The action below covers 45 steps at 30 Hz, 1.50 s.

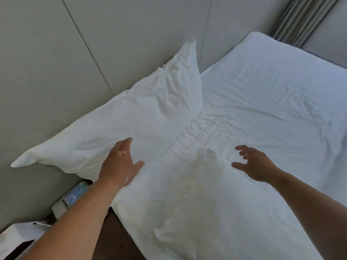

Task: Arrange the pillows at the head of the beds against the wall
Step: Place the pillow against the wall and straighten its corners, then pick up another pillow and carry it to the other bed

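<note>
A white pillow leans against the grey wall panel at the head of the bed. Its upper corner sticks up along the wall and its lower corner points left past the mattress edge. My left hand hovers over the pillow's near edge, fingers spread, holding nothing. My right hand is above the wrinkled white sheet to the right of the pillow, fingers curled apart and empty. Whether either hand touches the fabric is unclear.
A nightstand with a blue-and-white packet sits at lower left beside the bed, with dark floor below it. A white object lies in the bottom left corner. Grey curtains hang at the top right.
</note>
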{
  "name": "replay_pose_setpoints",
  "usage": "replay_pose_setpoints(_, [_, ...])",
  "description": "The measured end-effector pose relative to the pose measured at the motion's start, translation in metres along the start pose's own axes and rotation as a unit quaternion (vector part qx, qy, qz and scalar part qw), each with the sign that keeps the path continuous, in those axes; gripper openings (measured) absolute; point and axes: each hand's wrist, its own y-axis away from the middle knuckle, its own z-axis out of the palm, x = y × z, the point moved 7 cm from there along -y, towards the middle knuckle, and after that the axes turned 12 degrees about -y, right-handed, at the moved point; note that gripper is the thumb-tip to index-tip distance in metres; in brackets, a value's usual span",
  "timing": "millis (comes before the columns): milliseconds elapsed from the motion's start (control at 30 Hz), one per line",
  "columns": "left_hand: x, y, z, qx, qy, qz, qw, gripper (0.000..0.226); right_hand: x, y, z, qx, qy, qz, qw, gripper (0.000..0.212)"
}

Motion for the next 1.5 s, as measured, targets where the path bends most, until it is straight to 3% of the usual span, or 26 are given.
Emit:
replay_pose_setpoints(233, [0.124,0.077,0.154,-0.179,0.029,0.088,0.98,0.08,0.168,0.123,0.043,-0.014,-0.055,0.163,0.985,0.071])
replay_pose_setpoints(367, [0.18,0.146,0.235,-0.25,-0.01,0.153,0.956,0.081,0.225,0.159,0.039,0.002,-0.034,0.197,0.98,0.078])
replay_pose_setpoints(533, [0.201,0.186,0.286,-0.203,-0.046,0.148,0.967,0.092,0.263,0.162,0.027,-0.003,0.02,0.171,0.985,0.097])
replay_pose_setpoints(667, [0.198,0.209,0.305,-0.144,-0.001,0.132,0.981,0.088,0.276,0.139,0.025,-0.037,0.056,0.141,0.988,0.119])
replay_pose_setpoints(800, [0.183,0.237,0.334,-0.145,0.045,0.077,0.985,0.087,0.276,0.115,0.031,-0.071,0.035,0.119,0.99,0.122])
replay_pose_setpoints(900, [0.172,0.261,0.36,-0.141,0.124,-0.009,0.982,0.096,0.279,0.095,0.039,-0.091,0.01,0.116,0.989,0.121])
replay_pose_setpoints(1033, [0.165,0.29,0.403,-0.172,0.265,-0.152,0.937,0.114,0.291,0.071,0.053,-0.11,-0.001,0.116,0.987,0.134])
replay_pose_setpoints(1167, [0.175,0.302,0.444,-0.185,0.462,-0.243,0.832,0.138,0.304,0.058,0.067,-0.103,-0.025,0.112,0.988,0.136])
replay_pose_setpoints(1267, [0.192,0.302,0.465,-0.193,0.551,-0.258,0.77,0.141,0.31,0.053,0.07,-0.099,-0.03,0.114,0.988,0.141])
replay_pose_setpoints(1300, [0.195,0.301,0.47,-0.191,0.569,-0.26,0.757,0.142,0.312,0.053,0.071,-0.098,-0.028,0.114,0.988,0.142])
replay_pose_setpoints(1400, [0.2,0.299,0.471,-0.172,0.599,-0.262,0.737,0.136,0.308,0.061,0.069,-0.089,-0.035,0.093,0.991,0.115])
replay_pose_setpoints(1500, [0.202,0.303,0.459,-0.164,0.622,-0.263,0.719,0.12,0.301,0.079,0.065,-0.085,-0.04,0.075,0.993,0.113])
